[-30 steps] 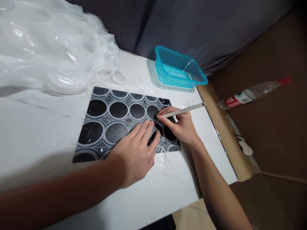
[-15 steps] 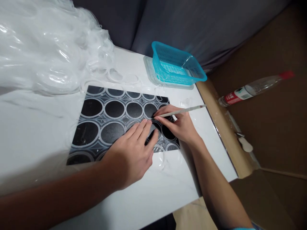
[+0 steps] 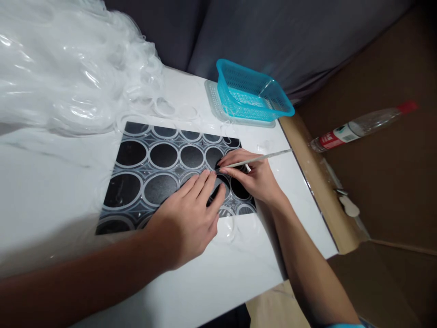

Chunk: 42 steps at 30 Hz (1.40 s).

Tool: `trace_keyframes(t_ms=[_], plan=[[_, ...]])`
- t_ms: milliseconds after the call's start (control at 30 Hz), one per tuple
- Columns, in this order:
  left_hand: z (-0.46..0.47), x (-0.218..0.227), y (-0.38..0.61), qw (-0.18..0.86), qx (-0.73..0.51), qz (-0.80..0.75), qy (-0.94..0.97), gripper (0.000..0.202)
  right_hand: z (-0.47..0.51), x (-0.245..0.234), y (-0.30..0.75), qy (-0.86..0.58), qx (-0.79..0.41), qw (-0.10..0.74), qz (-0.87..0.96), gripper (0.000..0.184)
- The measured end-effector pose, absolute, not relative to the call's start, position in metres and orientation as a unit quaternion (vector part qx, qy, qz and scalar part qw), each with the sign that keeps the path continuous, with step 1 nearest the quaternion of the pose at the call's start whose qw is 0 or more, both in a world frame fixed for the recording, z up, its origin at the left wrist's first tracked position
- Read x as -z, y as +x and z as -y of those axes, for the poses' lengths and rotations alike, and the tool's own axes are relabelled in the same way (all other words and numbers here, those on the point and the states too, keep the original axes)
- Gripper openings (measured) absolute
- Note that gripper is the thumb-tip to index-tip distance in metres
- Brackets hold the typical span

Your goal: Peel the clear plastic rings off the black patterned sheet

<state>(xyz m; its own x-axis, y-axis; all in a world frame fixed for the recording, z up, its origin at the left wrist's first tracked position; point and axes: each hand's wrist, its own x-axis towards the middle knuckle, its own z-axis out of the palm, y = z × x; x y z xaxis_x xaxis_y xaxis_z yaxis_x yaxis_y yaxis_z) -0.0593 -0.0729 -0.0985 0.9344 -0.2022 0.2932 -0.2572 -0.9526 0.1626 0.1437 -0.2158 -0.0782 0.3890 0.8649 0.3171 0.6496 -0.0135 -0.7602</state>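
A black sheet [image 3: 136,182] patterned with pale rings lies on the white table [image 3: 51,196]. My left hand [image 3: 187,218] rests flat on its near right part, fingers stretched out and pressed on the sheet. My right hand [image 3: 254,177] pinches a thin pale stick [image 3: 262,157] like a pen, its tip touching the sheet beside my left fingertips. Loose clear rings [image 3: 164,107] lie just beyond the sheet.
A heap of clear plastic rings [image 3: 64,68] fills the far left of the table. A turquoise basket [image 3: 252,93] on a clear lid stands at the far right corner. A plastic bottle [image 3: 362,125] lies on the brown floor to the right, past the table's edge.
The view shifted slightly. My right hand and the stick's tip edged a little along the sheet; my left hand stays pressed flat.
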Motion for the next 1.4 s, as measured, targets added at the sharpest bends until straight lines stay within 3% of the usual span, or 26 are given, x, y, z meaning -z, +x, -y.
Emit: trace_keyframes(t_ms=[300,767,1400], plan=[[0.072,0.098,-0.061,0.098,-0.137,0.117,0.979,0.058,0.209,0.085,0.135,-0.711,-0.087,0.462,0.523,0.01],[0.072,0.098,-0.06,0.1,-0.148,0.121,0.977,0.056,0.219,0.074,0.146,-0.714,-0.095,0.413,0.558,0.011],[0.072,0.096,-0.059,0.086,-0.149,0.124,0.977,0.058,0.215,0.08,0.145,-0.701,-0.115,0.449,0.542,0.01]])
